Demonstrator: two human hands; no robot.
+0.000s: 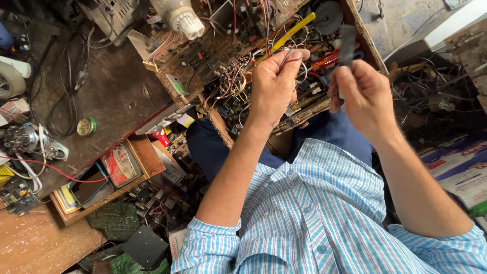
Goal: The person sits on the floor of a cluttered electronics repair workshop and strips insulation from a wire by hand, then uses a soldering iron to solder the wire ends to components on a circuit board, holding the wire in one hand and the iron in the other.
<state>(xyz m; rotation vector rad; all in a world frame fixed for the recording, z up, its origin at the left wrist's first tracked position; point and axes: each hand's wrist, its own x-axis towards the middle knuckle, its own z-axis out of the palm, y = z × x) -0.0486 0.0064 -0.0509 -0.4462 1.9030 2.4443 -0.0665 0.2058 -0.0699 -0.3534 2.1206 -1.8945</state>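
A dark, stained metal workbench top (116, 91) fills the upper left, its far edge cut off by the frame, and a brown wooden surface (35, 243) shows only a corner at the lower left. Propped against the bench edge in front of the person lies a large brown circuit board crowded with components and loose wiring (213, 56); much of its right half is hidden behind the two raised hands. Below the bench an open wooden drawer (139, 157) holds a flat printed tin and other items too jumbled to make out. Across the board rests a yellow-handled tool (294, 31), its tip lost among wires. The left hand (274, 83) is closed in a pinch around a thin bundle of red, dark and pale wires (286, 57), which loops up from the fingertips over the board. The right hand (362, 96) grips a small dark flat strip (347, 43), blurred so its kind cannot be told, held upright just beside the left hand. A small round green tin (87, 126) sits on the bench.
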